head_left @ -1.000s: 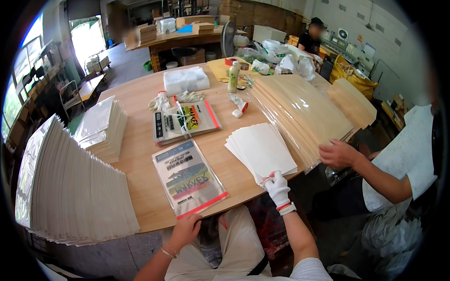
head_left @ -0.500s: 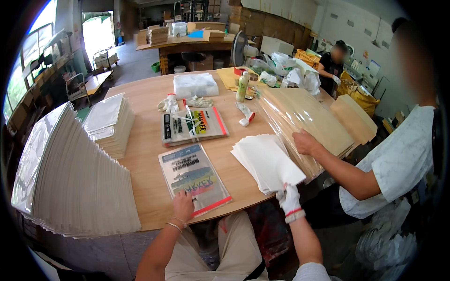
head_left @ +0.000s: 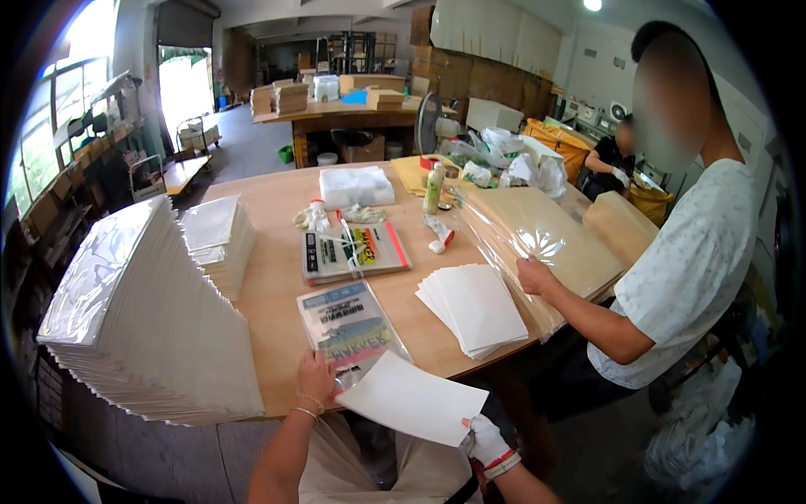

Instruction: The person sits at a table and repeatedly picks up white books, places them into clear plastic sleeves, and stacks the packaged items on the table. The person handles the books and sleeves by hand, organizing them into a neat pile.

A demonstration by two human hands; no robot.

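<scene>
My bare left hand (head_left: 316, 375) is closed at the lower left edge of a clear printed plastic bag (head_left: 348, 315), which lies flat on the table. In my gloved right hand (head_left: 487, 442) I pinch one corner of a white sheet (head_left: 411, 396). The sheet hangs over the near table edge, with its far left part covering the bag's lower end. Right of the bag lies a fanned stack of white sheets (head_left: 474, 311). Beyond it rests a pile of printed plastic bags (head_left: 354, 254), with a thin strip across the top.
Tall stacks of plastic-wrapped white sheets (head_left: 176, 336) fill the table's left side. Work gloves (head_left: 315, 217), a bottle (head_left: 433, 188) and brown sheets under clear film (head_left: 537, 227) lie farther off. A co-worker's hand (head_left: 537, 275) touches the film at right. Another person sits behind.
My right hand has brought one white sheet from the stack leftward to the bag. My left hand has shifted from the bag's face to its lower left edge. The view has tilted up slightly.
</scene>
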